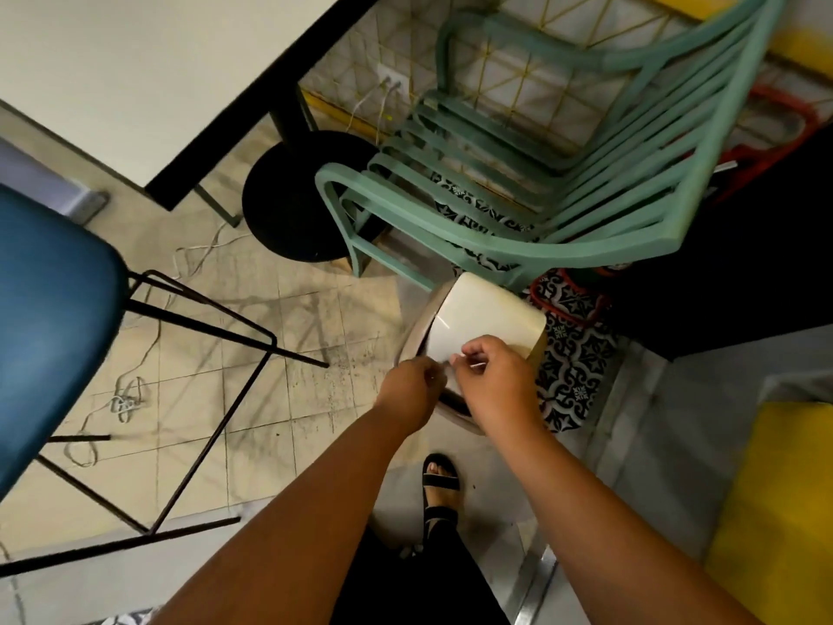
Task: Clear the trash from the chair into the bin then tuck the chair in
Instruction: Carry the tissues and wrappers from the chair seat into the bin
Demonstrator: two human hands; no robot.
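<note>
A mint-green slatted chair (496,209) stands pulled out from the white table (135,83); I see no trash on its seat slats. Just in front of it sits a white bin (417,329) with a swing lid (487,315). Both my hands hover over the bin's near side. My right hand (493,376) pinches a small white scrap of trash (455,360) between thumb and fingertips. My left hand (412,390) has its fingers curled and pinches the scrap's other end. The bin's opening is mostly hidden behind my hands.
A blue chair (49,318) with thin black legs stands to the left, with loose cables (126,401) on the tiled floor. The table's round black base (293,196) sits beside the green chair. A yellow cushion (775,502) lies at the right. My sandalled foot (441,478) is below the bin.
</note>
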